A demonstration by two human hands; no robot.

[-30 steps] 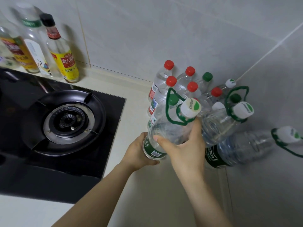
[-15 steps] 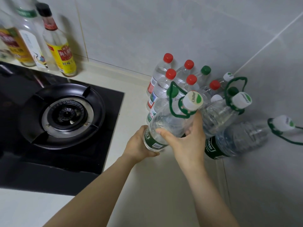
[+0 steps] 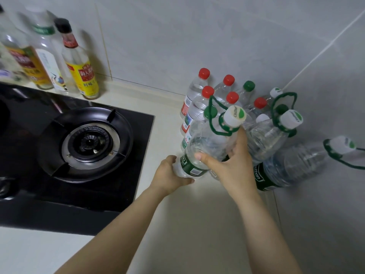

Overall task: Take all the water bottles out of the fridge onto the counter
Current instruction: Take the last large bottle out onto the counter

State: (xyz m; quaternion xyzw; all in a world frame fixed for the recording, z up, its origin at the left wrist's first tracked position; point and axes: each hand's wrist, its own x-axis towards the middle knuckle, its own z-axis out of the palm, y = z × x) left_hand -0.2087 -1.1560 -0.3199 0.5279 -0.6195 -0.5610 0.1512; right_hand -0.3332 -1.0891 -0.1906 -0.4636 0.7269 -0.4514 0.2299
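Note:
A large clear water bottle (image 3: 209, 143) with a white cap, a green label and a green carrying loop stands tilted on the cream counter (image 3: 177, 224). My right hand (image 3: 231, 165) grips its upper body. My left hand (image 3: 169, 175) holds its base. Behind it stand several small water bottles (image 3: 197, 89) with red and green caps. To the right are two more large bottles with white caps, one upright (image 3: 270, 139), one leaning against the side wall (image 3: 292, 167). The fridge is out of view.
A black gas hob (image 3: 85, 143) with a round burner fills the left side. Several condiment bottles (image 3: 79, 62) stand at the back left against the tiled wall. Tiled walls close the corner behind and to the right of the water bottles.
Both hands keep hold of the large bottle. Bottle and hands sit a little lower, nearer the counter. The camera has shifted slightly.

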